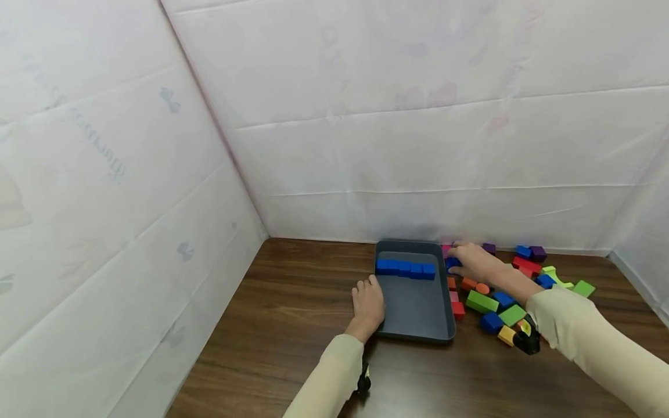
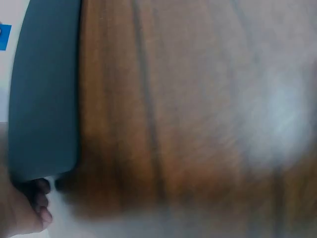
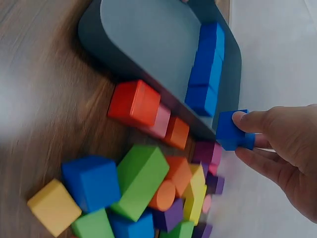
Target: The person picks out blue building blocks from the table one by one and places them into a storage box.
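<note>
A dark grey tray (image 1: 415,307) lies on the wooden table, with a row of blue blocks (image 1: 406,269) across its far end. My right hand (image 1: 473,261) pinches a blue cube (image 3: 231,130) between thumb and fingers just outside the tray's far right rim (image 3: 218,130). My left hand (image 1: 368,303) rests against the tray's left rim, its fingers (image 2: 40,201) touching the tray's edge (image 2: 44,119).
A pile of coloured foam blocks (image 1: 514,290) lies right of the tray: red (image 3: 134,103), green (image 3: 141,179), blue (image 3: 91,182), yellow (image 3: 53,207), orange and purple ones. White sheeted walls (image 1: 418,128) close in the table at the back and the left.
</note>
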